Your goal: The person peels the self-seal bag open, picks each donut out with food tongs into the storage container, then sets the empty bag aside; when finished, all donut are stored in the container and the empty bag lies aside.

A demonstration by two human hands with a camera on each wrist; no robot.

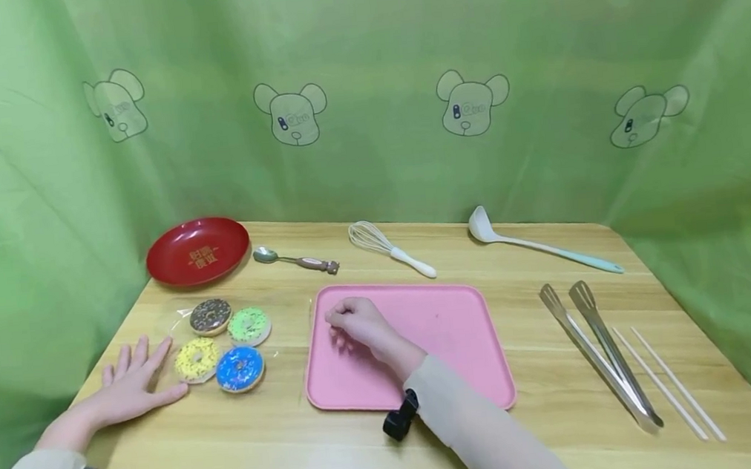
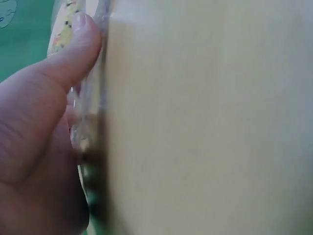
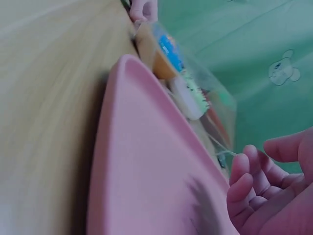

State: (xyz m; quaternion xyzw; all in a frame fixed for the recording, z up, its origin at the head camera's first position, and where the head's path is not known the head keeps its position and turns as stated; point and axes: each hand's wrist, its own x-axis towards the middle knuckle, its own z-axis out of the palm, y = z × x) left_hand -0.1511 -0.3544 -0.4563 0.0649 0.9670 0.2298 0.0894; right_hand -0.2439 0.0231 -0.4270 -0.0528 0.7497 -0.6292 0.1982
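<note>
Several toy donuts lie at the left in a clear plastic bag point(image 3: 219, 88): brown point(image 1: 211, 316), green point(image 1: 249, 324), yellow point(image 1: 197, 359) and blue point(image 1: 240, 368). My left hand point(image 1: 130, 382) rests on the table beside them, fingers spread, thumb tip by the yellow one. In the left wrist view its thumb point(image 2: 80, 49) touches the clear plastic. Over the left part of a pink tray point(image 1: 438, 333) hovers my right hand point(image 1: 366, 328), fingers loosely curled. The right wrist view shows a gap between thumb and fingers, with the bag's edge close behind the fingertips.
A red plate point(image 1: 198, 254), a spoon point(image 1: 296, 260), a white whisk point(image 1: 390, 248) and a ladle point(image 1: 537, 244) stand along the back. Metal tongs point(image 1: 604, 360) and white chopsticks point(image 1: 670, 384) lie at the right. A green curtain point(image 1: 383, 167) surrounds the wooden table.
</note>
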